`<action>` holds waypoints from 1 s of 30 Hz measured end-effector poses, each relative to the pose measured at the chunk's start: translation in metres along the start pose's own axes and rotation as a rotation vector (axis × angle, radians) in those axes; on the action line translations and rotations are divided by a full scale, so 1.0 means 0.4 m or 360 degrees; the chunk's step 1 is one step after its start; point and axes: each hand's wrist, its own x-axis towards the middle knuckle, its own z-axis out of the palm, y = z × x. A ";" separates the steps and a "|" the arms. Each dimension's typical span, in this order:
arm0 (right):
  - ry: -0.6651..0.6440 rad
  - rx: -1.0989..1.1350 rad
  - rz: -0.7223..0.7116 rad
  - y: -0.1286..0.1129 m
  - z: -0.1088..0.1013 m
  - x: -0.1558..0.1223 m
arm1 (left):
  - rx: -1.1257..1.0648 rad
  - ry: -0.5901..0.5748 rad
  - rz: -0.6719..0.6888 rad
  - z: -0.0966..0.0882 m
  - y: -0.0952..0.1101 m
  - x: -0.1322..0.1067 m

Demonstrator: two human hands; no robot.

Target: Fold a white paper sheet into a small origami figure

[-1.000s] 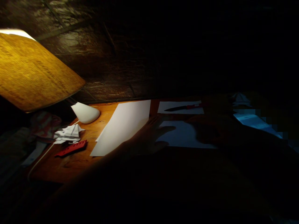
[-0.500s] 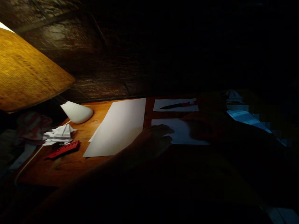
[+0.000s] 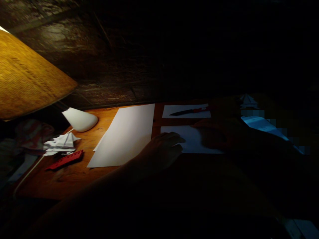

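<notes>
A small white sheet of paper [image 3: 190, 141] lies on the orange wooden table [image 3: 82, 179] in deep shadow. My left hand [image 3: 163, 151] rests at the sheet's near left corner, fingers curled and closed on its edge. My right hand [image 3: 219, 136] lies on top of the sheet's right part; it is so dark that its fingers do not show. Just behind, a second small sheet [image 3: 174, 111] carries a dark knife or pen with a red handle [image 3: 189, 112].
A large white sheet [image 3: 127, 134] lies left of my hands. Further left are a white cone-shaped lamp base [image 3: 79, 120], a folded paper figure [image 3: 61, 143] and a red ruler-like strip [image 3: 64, 160]. An amber lampshade [image 3: 27, 83] overhangs the left. Pale papers [image 3: 261, 124] lie at right.
My left hand went from lying flat with fingers spread to curled on the small sheet's corner. The view shifted slightly, so everything sits a bit further left.
</notes>
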 end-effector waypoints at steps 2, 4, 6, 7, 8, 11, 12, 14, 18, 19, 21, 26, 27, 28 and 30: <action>-0.0001 0.0008 0.0011 0.001 0.000 0.000 | -0.0010 0.0010 0.0001 0.002 0.000 0.000; -0.0007 0.0003 0.0026 0.000 -0.001 0.001 | -0.0040 0.0016 -0.0020 0.004 0.001 0.000; -0.0026 0.0004 0.0025 0.000 -0.002 0.002 | -0.0077 0.0002 -0.0051 0.004 0.001 0.000; -0.0025 0.0006 0.0016 0.000 -0.003 0.003 | -0.0090 -0.0006 -0.0052 0.005 0.002 0.001; -0.0018 0.0008 0.0008 0.000 -0.004 0.003 | -0.0092 -0.0003 -0.0044 0.005 0.001 0.001; -0.0017 0.0008 -0.0004 0.005 -0.003 0.005 | -0.0066 0.0000 0.0012 0.007 -0.002 0.000; -0.0020 0.0012 -0.0003 0.007 -0.002 0.005 | -0.0060 -0.0009 0.0016 0.006 -0.004 0.001; -0.0028 0.0034 -0.0008 0.011 0.001 0.005 | -0.0055 -0.0044 0.0004 0.003 -0.008 0.001; -0.0039 0.0081 -0.0024 0.009 -0.001 0.002 | -0.0082 -0.0109 -0.0039 -0.006 -0.013 0.003; -0.0041 0.0066 -0.0014 0.006 -0.004 0.001 | -0.0106 -0.0118 -0.0052 -0.008 -0.013 0.003; -0.0048 0.0003 0.0020 -0.001 -0.012 0.001 | -0.0153 -0.0136 -0.0077 -0.010 -0.012 0.005; -0.0116 -0.0038 0.0082 -0.005 -0.026 0.006 | -0.0198 -0.0152 -0.0111 -0.008 -0.009 0.007; -0.0121 -0.0025 0.0079 -0.003 -0.027 0.008 | -0.0208 -0.0150 -0.0123 -0.007 -0.009 0.007; -0.0128 -0.0011 0.0067 0.000 -0.028 0.010 | -0.0223 -0.0154 -0.0134 -0.006 -0.009 0.007; -0.0132 0.0006 0.0036 0.007 -0.028 0.013 | -0.0270 -0.0170 -0.0157 -0.003 -0.011 0.006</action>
